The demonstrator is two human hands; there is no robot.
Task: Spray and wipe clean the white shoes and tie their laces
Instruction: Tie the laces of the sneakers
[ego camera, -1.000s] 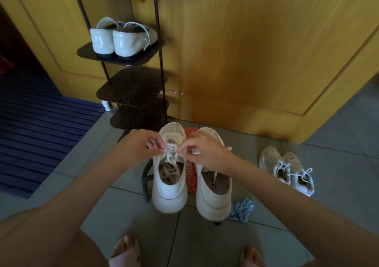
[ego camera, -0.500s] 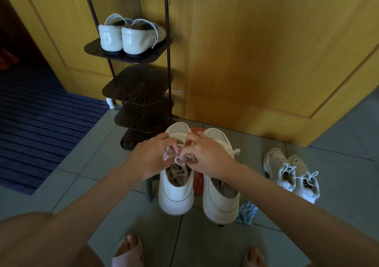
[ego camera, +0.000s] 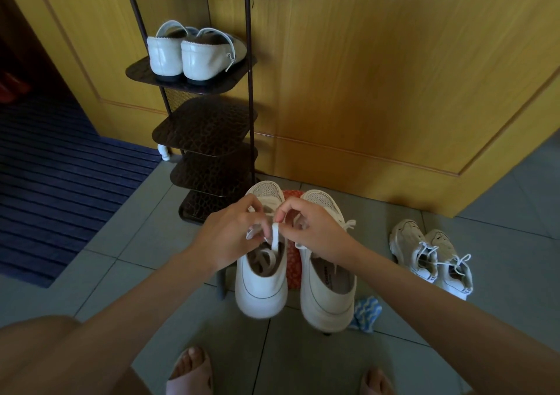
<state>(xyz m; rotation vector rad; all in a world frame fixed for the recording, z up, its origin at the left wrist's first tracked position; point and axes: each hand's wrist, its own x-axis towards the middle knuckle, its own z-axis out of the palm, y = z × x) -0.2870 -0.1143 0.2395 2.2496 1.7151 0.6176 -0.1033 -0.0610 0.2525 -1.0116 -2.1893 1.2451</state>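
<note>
Lace (ego camera: pixel 275 237) of one white shoe (ego camera: pixel 262 288) pinched between left hand (ego camera: pixel 230 237) and right hand (ego camera: pixel 312 231). Recommend even tension, knot seated centrally.

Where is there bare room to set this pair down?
The rack shelf under the white flats is bare, as are the floor tiles between the blue mat and the rack. Right of the pair it is crowded: a blue cloth, then the small sneakers.

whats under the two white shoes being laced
A red patterned surface shows in the gap between the white shoes, and a dark leg beside the left one, so probably a low stool. The shoes cover the rest. A blue-and-white cloth pokes out by the right heel.
</note>
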